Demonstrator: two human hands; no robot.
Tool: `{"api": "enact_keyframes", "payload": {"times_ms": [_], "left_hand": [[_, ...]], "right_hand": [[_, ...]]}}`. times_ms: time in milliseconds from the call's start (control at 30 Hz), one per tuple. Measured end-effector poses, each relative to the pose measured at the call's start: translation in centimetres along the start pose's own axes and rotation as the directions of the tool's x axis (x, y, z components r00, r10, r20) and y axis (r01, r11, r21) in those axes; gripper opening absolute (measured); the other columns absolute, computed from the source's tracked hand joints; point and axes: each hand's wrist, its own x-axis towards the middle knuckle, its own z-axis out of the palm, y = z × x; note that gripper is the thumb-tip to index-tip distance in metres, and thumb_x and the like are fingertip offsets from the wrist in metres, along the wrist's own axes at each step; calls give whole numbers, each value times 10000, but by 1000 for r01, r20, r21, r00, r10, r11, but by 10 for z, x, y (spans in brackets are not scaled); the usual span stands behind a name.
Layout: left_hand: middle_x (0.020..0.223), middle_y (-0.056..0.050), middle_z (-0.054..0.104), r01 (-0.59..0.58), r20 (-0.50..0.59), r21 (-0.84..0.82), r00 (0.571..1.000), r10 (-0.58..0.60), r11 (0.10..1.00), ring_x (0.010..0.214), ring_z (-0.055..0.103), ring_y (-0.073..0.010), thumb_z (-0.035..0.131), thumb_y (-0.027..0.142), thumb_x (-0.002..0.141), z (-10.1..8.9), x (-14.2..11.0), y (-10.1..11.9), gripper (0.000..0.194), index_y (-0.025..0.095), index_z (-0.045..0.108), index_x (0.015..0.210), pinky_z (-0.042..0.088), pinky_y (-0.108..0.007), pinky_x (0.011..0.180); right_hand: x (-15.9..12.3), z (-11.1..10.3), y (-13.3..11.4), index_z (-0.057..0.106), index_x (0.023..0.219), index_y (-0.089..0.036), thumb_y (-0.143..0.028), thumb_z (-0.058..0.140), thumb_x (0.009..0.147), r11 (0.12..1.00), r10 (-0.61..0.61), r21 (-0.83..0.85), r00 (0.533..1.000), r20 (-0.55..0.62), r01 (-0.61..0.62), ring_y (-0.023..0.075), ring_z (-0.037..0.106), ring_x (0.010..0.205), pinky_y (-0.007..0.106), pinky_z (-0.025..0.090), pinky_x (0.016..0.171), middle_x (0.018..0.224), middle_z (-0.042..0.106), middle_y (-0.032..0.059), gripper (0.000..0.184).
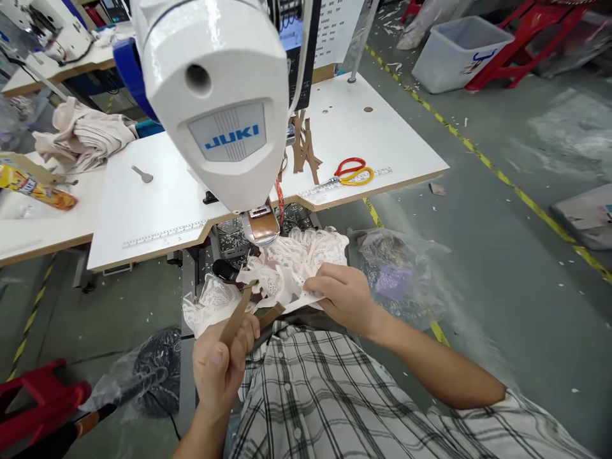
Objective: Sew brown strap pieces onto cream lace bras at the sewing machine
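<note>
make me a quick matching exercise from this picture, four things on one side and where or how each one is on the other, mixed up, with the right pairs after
1. scissors
2. pale lace
3. left hand
4. plastic bin

A. closed around a brown piece
B. standing on the floor
C. lying on the white table
D. held by the right hand

Pairs: 1-C, 2-D, 3-A, 4-B

In front of me, the white bench (406, 150) carries brown strips (299, 146) at twelve o'clock, red-and-yellow-handled scissors (342, 180) on a ruler scale (382, 171) nearer one, and a small grey flat piece (146, 178) between ten and eleven.
</note>
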Motion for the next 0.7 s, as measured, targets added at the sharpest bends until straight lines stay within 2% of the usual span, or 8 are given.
{"api": "enact_keyframes", "payload": {"times_ms": [333,400,433,500,533,600,633,700], "left_hand": [[467,13,332,-5,-7,14,1000,5,1000,496,343,-140,484,420,939,-6,-7,5,464,200,480,530,378,-361,624],[485,16,348,60,-97,-20,993,-62,998,501,362,-140,457,407,961,-8,6,8,469,206,517,541,391,-343,620],[512,10,394,117,-147,-24,982,-120,993,525,407,-147,433,403,974,-10,15,10,456,211,562,581,406,-336,633],[683,-26,586,266,-209,36,945,-253,963,702,563,-182,387,434,990,-17,31,13,419,217,681,786,452,-338,742],[865,-56,670,339,-199,97,928,-316,936,879,611,-215,383,478,983,-21,36,13,420,216,709,941,455,-355,847],[1256,-97,635,409,-133,213,912,-388,887,1226,519,-296,430,611,916,-26,33,7,543,217,652,1216,366,-418,1051],[1365,-108,573,404,-83,231,915,-396,885,1312,448,-334,498,674,846,-26,26,0,647,217,610,1291,311,-454,1106],[1497,-110,444,365,31,217,925,-380,905,1402,326,-395,763,672,595,-21,3,-25,964,242,493,1415,219,-510,1164]], "right_hand": [[-4,6,-3,696,819,-235,-160,454,869,987,126,80,980,153,-139,114,431,509,249,291,516,561,522,-3,258],[2,4,-8,707,963,-231,-241,465,904,939,177,218,919,353,-265,126,495,567,247,349,556,638,585,10,250],[5,3,-12,703,1012,-230,-295,469,922,880,163,314,847,506,-357,133,532,605,249,383,584,683,616,14,259],[7,3,-20,703,1022,-223,-404,486,936,653,59,459,644,763,-603,145,596,686,257,445,642,774,665,22,295],[6,5,-24,700,1009,-216,-449,496,929,482,41,486,574,818,-728,152,618,709,265,470,658,804,679,25,319],[2,10,-30,660,1073,-216,-505,516,904,72,185,511,515,837,-856,179,661,800,303,516,718,918,702,44,364],[-1,13,-32,619,1140,-227,-519,525,890,-116,314,538,483,817,-835,197,672,868,332,530,762,995,702,56,396],[-7,15,-37,516,1275,-263,-535,530,869,-332,497,601,407,766,-727,224,676,953,376,540,806,1102,685,71,489]]}}
